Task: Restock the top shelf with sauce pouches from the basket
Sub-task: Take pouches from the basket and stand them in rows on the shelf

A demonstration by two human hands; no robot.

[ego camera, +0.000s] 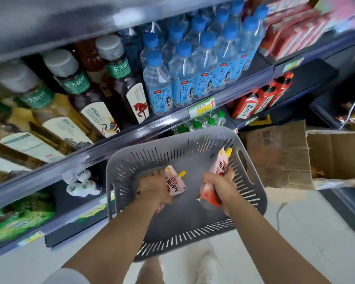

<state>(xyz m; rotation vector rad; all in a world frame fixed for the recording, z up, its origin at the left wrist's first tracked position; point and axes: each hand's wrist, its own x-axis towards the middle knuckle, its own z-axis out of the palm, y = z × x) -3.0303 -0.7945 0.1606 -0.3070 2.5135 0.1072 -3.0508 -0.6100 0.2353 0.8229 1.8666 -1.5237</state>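
A grey slotted plastic basket [252, 193] sits low in front of the shelving. Both my hands are inside it. My left hand [155, 188] grips a pink and white sauce pouch [175, 184] with a yellow cap that points right. My right hand [219, 186] is closed around one or more like pouches [220, 163], yellow cap up toward the basket's far right corner. The basket floor around the hands looks bare. The top shelf [70, 15] is a blurred grey band at the upper left; what stands on it is hidden.
Tea bottles [119, 78] and blue-capped water bottles [193, 64] fill the shelf just above the basket. Red bottles [260, 99] stand lower right. An open cardboard box [295, 154] lies on the floor to the right. My feet [203, 269] show under the basket.
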